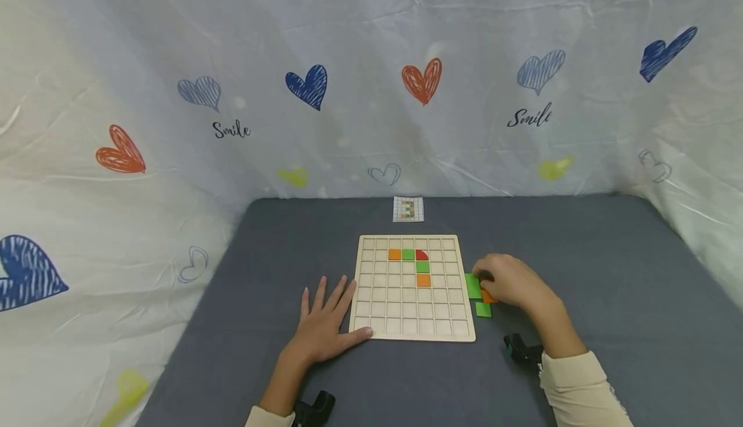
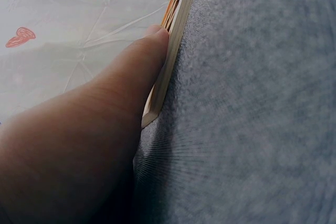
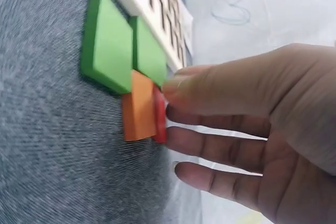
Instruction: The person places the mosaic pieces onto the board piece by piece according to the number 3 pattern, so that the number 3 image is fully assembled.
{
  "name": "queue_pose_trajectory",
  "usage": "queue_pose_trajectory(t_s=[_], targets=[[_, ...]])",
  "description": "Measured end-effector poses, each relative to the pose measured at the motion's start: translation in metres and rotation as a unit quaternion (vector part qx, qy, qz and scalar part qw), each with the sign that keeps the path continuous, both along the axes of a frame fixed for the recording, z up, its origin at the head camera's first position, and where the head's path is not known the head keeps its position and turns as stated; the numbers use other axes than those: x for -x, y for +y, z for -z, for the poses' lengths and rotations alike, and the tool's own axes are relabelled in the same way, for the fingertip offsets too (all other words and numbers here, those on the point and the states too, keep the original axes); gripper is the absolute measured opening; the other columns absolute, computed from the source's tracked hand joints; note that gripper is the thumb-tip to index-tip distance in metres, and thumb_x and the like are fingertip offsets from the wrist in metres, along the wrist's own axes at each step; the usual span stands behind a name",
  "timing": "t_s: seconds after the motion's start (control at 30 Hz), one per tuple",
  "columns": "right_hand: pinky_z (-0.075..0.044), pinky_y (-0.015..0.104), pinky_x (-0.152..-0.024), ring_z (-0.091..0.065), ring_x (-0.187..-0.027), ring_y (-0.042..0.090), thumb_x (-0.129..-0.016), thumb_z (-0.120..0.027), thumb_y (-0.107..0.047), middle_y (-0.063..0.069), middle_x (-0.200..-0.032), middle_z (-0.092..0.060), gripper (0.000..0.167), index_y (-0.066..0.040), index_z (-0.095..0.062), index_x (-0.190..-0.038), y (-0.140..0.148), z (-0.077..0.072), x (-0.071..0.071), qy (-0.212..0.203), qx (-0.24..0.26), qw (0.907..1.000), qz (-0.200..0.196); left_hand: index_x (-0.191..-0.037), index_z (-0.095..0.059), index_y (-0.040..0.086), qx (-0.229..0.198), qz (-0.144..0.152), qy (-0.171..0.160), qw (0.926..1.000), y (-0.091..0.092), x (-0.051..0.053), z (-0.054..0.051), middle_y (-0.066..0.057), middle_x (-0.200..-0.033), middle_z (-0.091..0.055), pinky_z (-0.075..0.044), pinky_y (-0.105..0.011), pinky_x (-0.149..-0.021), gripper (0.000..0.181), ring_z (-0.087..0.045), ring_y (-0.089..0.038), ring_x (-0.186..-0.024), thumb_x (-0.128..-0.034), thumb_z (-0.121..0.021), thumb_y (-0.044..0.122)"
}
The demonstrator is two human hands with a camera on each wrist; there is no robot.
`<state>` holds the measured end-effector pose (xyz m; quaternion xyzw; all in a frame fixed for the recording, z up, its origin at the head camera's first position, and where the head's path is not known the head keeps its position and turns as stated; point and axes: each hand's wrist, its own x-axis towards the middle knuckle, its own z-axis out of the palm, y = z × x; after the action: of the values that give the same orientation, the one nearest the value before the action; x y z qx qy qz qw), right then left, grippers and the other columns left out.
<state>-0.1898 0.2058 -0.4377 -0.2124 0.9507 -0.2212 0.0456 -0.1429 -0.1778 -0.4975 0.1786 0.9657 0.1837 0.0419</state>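
A pale wooden grid board (image 1: 395,311) lies on the table. Along its top row sit an orange tile (image 1: 394,255), a green tile (image 1: 408,255) and a red rounded tile (image 1: 422,255), with another green and orange tile below the red one. My left hand (image 1: 322,330) lies spread at the board's left side, thumb on its near left corner. Off the right edge, my right hand (image 1: 511,278) bends its fingers beside loose tiles: green (image 3: 110,45), orange (image 3: 140,106) and red (image 3: 160,116). Thumb and fingertips meet the red tile's edge; whether they pinch it is unclear.
Behind the board lies a small card (image 1: 408,209) printed with a coloured grid pattern. A grey cloth (image 1: 278,240) covers the table. White sheeting (image 1: 360,124) with printed hearts hangs at the back and sides. Each wrist wears a black device.
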Motion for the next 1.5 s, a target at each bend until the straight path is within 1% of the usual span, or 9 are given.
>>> queue_pose_trajectory(t_s=[0.17,0.27,0.4,0.6,0.8,0.9,1.0,1.3,1.5], targets=[[-0.046,0.035,-0.064,-0.053,-0.073,0.015,-0.085,-0.064,0.008,0.002,-0.087,-0.065,0.018,-0.006,-0.075,-0.087,-0.001,0.004,0.000,0.028,-0.003,0.9996,0.006,-0.163,-0.021,0.022,0.012,-0.001,0.000,0.9999,0.001,0.001,0.001,-0.005,-0.166,-0.017,0.008,-0.066,-0.113,0.100,0.002,-0.039,-0.152,-0.0865,-0.050,0.079],[-0.032,0.028,-0.054,-0.037,-0.061,0.011,-0.081,-0.056,0.013,-0.005,-0.069,-0.047,0.034,-0.014,-0.053,-0.060,-0.006,0.006,0.000,0.045,-0.007,0.9989,0.009,-0.163,-0.021,0.022,0.013,-0.001,0.001,0.9999,0.001,0.000,0.000,-0.005,-0.166,-0.017,0.007,-0.067,-0.113,0.100,0.001,-0.039,-0.151,-0.0866,-0.051,0.079],[-0.017,0.028,-0.054,-0.019,-0.059,0.011,-0.076,-0.049,0.016,-0.006,-0.065,-0.024,0.047,-0.021,-0.025,-0.059,-0.010,0.007,0.000,0.055,-0.012,0.9983,0.014,-0.162,-0.024,0.020,0.009,-0.001,-0.002,1.0000,0.001,-0.001,-0.003,-0.006,-0.166,-0.019,0.006,-0.068,-0.113,0.099,0.000,-0.041,-0.151,-0.0867,-0.053,0.077],[-0.029,0.030,-0.057,-0.036,-0.063,0.013,-0.078,-0.054,0.016,-0.002,-0.072,-0.050,0.034,-0.013,-0.057,-0.061,-0.012,0.007,0.000,0.031,-0.015,0.9986,0.040,-0.162,-0.024,0.020,0.015,-0.005,-0.004,0.9999,0.001,-0.002,-0.006,-0.005,-0.166,-0.019,0.005,-0.067,-0.113,0.098,-0.001,-0.040,-0.151,-0.0870,-0.054,0.076],[-0.027,0.031,-0.057,-0.036,-0.064,0.015,-0.078,-0.055,0.016,0.000,-0.072,-0.048,0.036,-0.015,-0.054,-0.060,-0.008,0.008,0.000,0.015,-0.008,0.9992,0.037,-0.162,-0.023,0.022,0.017,-0.004,-0.015,0.9997,0.001,-0.003,-0.005,-0.004,-0.166,-0.018,0.007,-0.067,-0.113,0.098,0.002,-0.039,-0.151,-0.0869,-0.052,0.078],[-0.044,0.034,-0.061,-0.056,-0.073,0.020,-0.081,-0.062,0.011,0.004,-0.085,-0.066,0.025,-0.009,-0.075,-0.076,-0.005,0.009,0.000,0.016,-0.003,0.9988,0.047,-0.162,-0.023,0.022,0.016,-0.005,-0.014,0.9998,0.001,-0.002,-0.005,-0.004,-0.166,-0.018,0.006,-0.067,-0.113,0.098,0.002,-0.039,-0.151,-0.0869,-0.052,0.078],[-0.054,0.043,-0.072,-0.066,-0.090,0.029,-0.084,-0.069,0.006,0.011,-0.101,-0.072,0.020,-0.005,-0.081,-0.095,-0.003,0.010,0.001,0.018,-0.004,0.9985,0.051,-0.163,-0.021,0.023,0.022,-0.009,-0.012,0.9997,0.001,-0.001,-0.004,-0.003,-0.166,-0.016,0.007,-0.066,-0.114,0.099,0.003,-0.038,-0.152,-0.0866,-0.051,0.079],[-0.043,0.032,-0.060,-0.053,-0.071,0.014,-0.085,-0.074,0.000,0.003,-0.093,-0.070,0.015,-0.013,-0.080,-0.081,-0.001,0.008,0.003,0.003,-0.009,0.9990,0.043,-0.162,-0.022,0.022,0.022,-0.005,-0.004,0.9997,0.001,-0.001,-0.004,-0.004,-0.166,-0.018,0.006,-0.067,-0.113,0.099,0.001,-0.040,-0.151,-0.0867,-0.052,0.078],[-0.043,0.034,-0.059,-0.050,-0.067,0.013,-0.083,-0.079,-0.005,-0.001,-0.083,-0.063,0.014,-0.014,-0.073,-0.074,-0.007,0.010,0.002,0.013,-0.028,0.9982,0.051,-0.162,-0.023,0.022,0.020,-0.007,-0.004,0.9998,0.001,-0.001,-0.004,-0.004,-0.166,-0.018,0.006,-0.067,-0.114,0.098,0.001,-0.040,-0.151,-0.0867,-0.052,0.078]])
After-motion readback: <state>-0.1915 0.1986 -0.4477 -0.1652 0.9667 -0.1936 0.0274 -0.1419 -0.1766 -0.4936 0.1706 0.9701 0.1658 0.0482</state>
